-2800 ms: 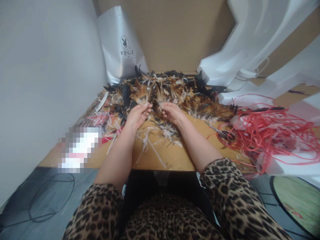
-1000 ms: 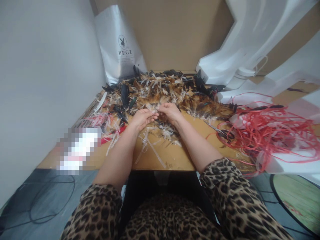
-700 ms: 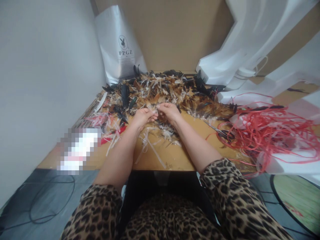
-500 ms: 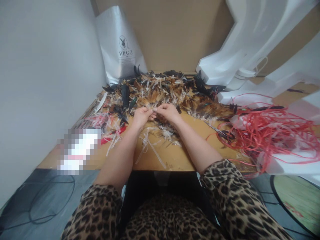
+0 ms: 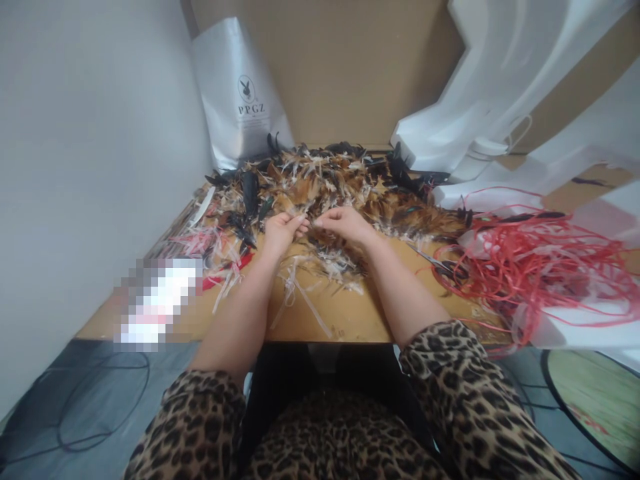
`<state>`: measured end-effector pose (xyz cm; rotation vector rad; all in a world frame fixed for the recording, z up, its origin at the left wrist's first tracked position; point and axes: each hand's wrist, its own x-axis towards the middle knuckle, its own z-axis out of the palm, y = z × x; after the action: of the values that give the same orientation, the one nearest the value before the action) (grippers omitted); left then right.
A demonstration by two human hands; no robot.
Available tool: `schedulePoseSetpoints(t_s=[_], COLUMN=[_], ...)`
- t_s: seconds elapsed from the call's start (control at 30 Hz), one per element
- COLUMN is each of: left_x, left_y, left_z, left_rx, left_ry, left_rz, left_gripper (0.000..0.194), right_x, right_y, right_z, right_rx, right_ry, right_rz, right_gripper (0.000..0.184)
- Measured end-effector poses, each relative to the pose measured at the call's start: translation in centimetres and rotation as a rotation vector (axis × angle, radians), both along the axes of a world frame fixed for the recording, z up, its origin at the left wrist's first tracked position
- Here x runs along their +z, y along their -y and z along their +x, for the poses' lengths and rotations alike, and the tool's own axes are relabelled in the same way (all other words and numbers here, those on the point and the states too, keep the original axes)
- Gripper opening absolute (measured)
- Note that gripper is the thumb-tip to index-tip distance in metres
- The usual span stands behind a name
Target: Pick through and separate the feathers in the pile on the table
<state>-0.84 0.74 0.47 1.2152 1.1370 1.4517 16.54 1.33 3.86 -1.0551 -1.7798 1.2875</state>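
Just in front of a heap of brown and black feathers, my left hand is closed in a pinch, palm turned inward. A feather's pale end seems to show at its fingertips, but it blends with the heap behind. My right hand pinches thumb against fingers a short gap away, and what it holds is too small to make out. Beneath both hands lies a smaller clump of feathers with whitish quills. Thin clear plastic strips rest on the wooden table between my forearms.
Scissors lie right of my right forearm, beside a tangle of red ribbon. A silver bag stands at the back left. Pink and clear strips lie left, near a blurred-out bright object. White foam pieces stand at back right.
My hands, touching at the fingertips before, are now slightly apart. The right hand has shifted a little to the right, and the left has moved slightly left.
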Motion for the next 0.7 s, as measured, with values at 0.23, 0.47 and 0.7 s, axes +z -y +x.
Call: schedulePoseSetpoints(t_s=[0.23, 0.47, 0.7], left_x=[-0.3, 0.5, 0.9], left_y=[0.4, 0.9, 1.0], left_z=[0.5, 0.4, 0.2], left_rx=[-0.129, -0.173, -0.23], left_ry=[-0.106, -0.151, -0.179], left_rz=[0.043, 0.005, -0.046], left_gripper=[0.02, 0.018, 0.024], right_x=[-1.7, -1.3, -1.5], right_y=[-0.7, -0.6, -0.8], right_z=[-1.7, -1.3, -1.3], right_rx=[-0.201, -0.18, -0.104], right_ry=[-0.159, -0.126, -0.158], right_rz=[0.115, 0.202, 0.118], right_gripper=[0.028, 0.028, 0.029])
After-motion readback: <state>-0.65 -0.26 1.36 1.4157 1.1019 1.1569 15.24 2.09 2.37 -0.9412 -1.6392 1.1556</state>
